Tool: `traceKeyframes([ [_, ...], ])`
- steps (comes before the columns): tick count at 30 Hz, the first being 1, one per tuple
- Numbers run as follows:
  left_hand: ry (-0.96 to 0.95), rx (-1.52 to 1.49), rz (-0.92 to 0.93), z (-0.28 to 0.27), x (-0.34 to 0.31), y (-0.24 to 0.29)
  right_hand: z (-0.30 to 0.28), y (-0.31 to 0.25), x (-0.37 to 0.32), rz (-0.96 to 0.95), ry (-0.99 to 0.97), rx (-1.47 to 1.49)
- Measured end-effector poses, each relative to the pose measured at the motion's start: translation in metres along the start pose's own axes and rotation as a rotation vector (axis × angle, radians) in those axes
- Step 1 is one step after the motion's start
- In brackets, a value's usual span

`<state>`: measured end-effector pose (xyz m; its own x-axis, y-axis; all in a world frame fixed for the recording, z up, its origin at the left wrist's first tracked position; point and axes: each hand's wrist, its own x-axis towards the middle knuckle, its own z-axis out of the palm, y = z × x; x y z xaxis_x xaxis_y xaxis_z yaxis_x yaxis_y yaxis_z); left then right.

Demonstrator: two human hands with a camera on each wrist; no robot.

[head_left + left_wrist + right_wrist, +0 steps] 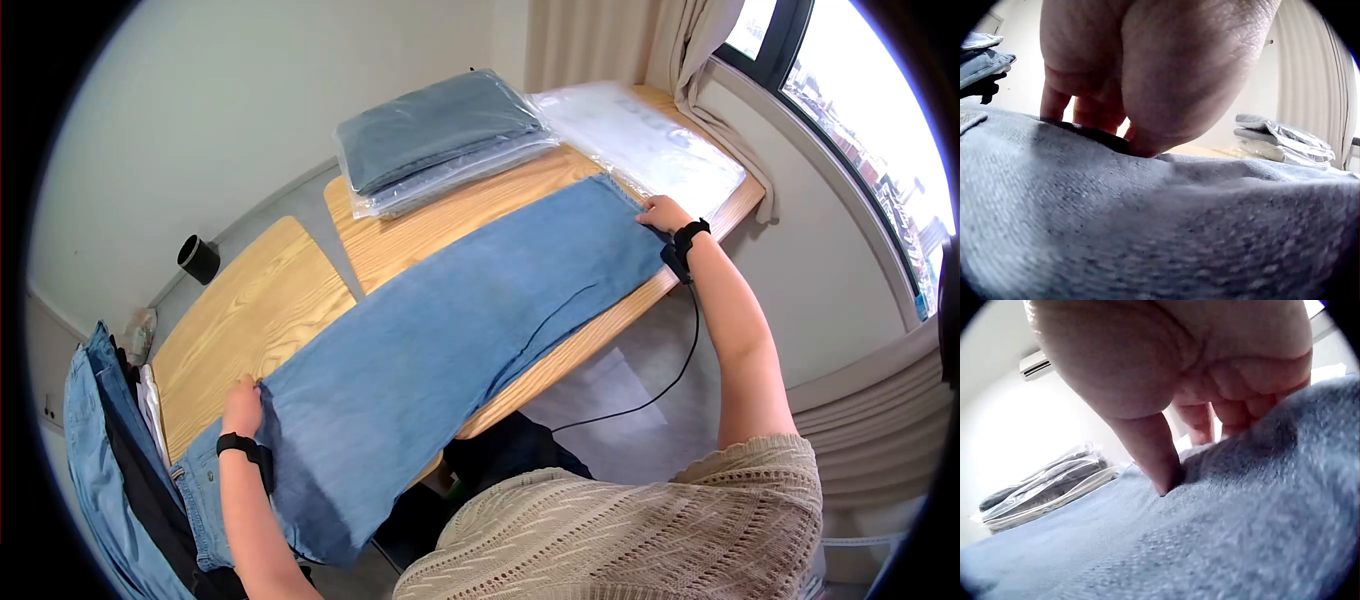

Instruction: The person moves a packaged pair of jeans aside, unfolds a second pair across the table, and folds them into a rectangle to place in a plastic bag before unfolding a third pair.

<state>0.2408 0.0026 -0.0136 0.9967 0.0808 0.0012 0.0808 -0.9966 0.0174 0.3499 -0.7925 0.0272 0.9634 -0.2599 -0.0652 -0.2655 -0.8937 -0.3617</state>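
Note:
A pair of blue jeans lies lengthwise over the wooden tables, its legs laid together and the waist end hanging at the lower left. At the far upper edge near the waist, my left hand pinches the denim, thumb on the near side in the left wrist view and fingers beyond the edge. My right hand grips the hem end at the right. In the right wrist view its thumb presses into the cloth, and the other fingertips are hidden behind the fabric.
Folded garments in clear plastic bags are stacked at the back of the table. Beside them lie clear plastic bags. More jeans and dark clothes hang at the left. A black bin stands on the floor; a cable trails from my right wrist.

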Motion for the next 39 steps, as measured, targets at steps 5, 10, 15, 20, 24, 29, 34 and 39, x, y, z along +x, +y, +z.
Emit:
traceKeyframes([
  [5, 0.016, 0.051, -0.013, 0.003, 0.001, 0.0, -0.004, -0.006, 0.006, -0.19, 0.213, 0.226],
  [10, -0.027, 0.051, 0.004, 0.001, 0.003, -0.004, 0.004, 0.006, 0.007, -0.04, 0.032, 0.251],
  [15, -0.028, -0.004, -0.003, 0.006, 0.005, -0.011, -0.004, 0.001, -0.013, 0.244, -0.084, 0.095],
  [20, -0.038, -0.008, 0.008, 0.008, 0.007, -0.016, 0.004, -0.005, -0.022, 0.358, -0.166, 0.274],
  [24, -0.033, -0.017, 0.012, -0.007, 0.001, 0.0, -0.024, -0.02, -0.044, 0.026, 0.116, 0.359],
  [29, -0.069, -0.033, 0.026, 0.001, 0.013, -0.014, -0.027, -0.009, -0.032, -0.082, 0.123, 0.481],
  [34, -0.054, -0.132, -0.027, -0.01, 0.006, -0.01, 0.016, 0.04, 0.006, -0.117, 0.273, 0.023],
  [39, 0.167, -0.291, 0.161, -0.079, -0.051, -0.007, 0.024, 0.009, -0.029, -0.324, 0.419, 0.001],
])
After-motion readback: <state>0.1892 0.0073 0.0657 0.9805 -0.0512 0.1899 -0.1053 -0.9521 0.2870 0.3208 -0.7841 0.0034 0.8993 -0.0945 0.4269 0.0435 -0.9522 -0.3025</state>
